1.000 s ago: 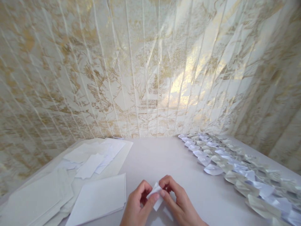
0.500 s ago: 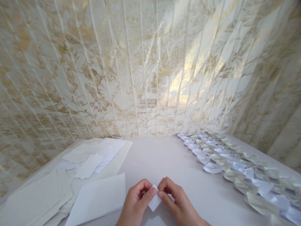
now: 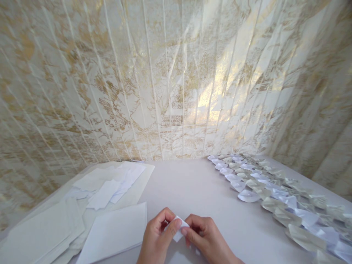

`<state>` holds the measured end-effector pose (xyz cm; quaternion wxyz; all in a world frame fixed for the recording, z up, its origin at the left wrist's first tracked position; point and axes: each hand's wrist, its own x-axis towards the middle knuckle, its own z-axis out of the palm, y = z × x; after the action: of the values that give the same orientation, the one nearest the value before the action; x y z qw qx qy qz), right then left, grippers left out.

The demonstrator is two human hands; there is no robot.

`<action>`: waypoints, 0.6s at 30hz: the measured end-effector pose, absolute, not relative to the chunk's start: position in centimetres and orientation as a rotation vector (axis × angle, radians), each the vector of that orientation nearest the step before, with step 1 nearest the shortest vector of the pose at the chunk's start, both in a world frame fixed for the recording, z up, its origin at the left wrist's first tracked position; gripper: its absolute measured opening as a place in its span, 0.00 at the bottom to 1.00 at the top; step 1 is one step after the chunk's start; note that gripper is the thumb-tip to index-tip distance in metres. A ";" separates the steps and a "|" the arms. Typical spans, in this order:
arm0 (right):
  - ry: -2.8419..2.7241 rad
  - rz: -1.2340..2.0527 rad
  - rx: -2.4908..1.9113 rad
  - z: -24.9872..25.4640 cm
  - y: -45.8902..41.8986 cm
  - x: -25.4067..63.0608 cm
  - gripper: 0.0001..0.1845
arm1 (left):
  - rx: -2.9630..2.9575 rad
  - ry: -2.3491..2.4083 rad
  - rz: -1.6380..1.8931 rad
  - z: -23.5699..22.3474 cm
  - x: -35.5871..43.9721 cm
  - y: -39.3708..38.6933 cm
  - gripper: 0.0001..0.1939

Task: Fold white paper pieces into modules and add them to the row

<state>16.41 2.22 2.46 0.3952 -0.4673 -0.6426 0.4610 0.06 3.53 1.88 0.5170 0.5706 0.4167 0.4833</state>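
A small folded piece of white paper (image 3: 178,235) is held up between both hands, low in the middle of the view. My left hand (image 3: 161,233) is closed on its left side, thumb flat across the front. From the right, my right hand (image 3: 202,234) pinches the paper's edge with thumb and forefinger. The two thumb tips nearly meet on the paper. Just left of my left hand lies a folded stack of white sheets (image 3: 118,229).
Loose white paper pieces (image 3: 103,194) lie on a large sheet at the left, behind a pile of cut off-white sheets (image 3: 41,234). Rows of folded white and greyish paper pieces (image 3: 275,205) run along the table's right side. A gold-patterned curtain (image 3: 170,80) hangs behind the table (image 3: 178,183).
My right thumb and fingers have shifted slightly left and down on the paper. The folded piece has turned a little and sits lower behind the thumbs.
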 end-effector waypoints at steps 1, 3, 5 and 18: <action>-1.591 1.211 -1.173 2.6 2.2 16.4 0.25 | 1.364 1.004 1.165 2.0 0.0 3.5 0.22; -1.524 1.292 -1.129 2.8 2.1 16.4 0.25 | 1.333 1.008 1.176 2.4 0.1 3.4 0.23; -1.489 1.345 -1.081 2.9 2.1 16.5 0.26 | 1.281 0.990 1.173 3.0 0.2 3.3 0.24; -1.443 1.341 -1.056 3.1 3.0 17.8 0.28 | 1.405 0.937 1.046 4.3 -0.7 4.1 0.21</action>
<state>17.80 2.98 3.05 0.4379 -0.4248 -0.5805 0.5393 -0.70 4.08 4.34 0.5462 0.5925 0.3950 0.4412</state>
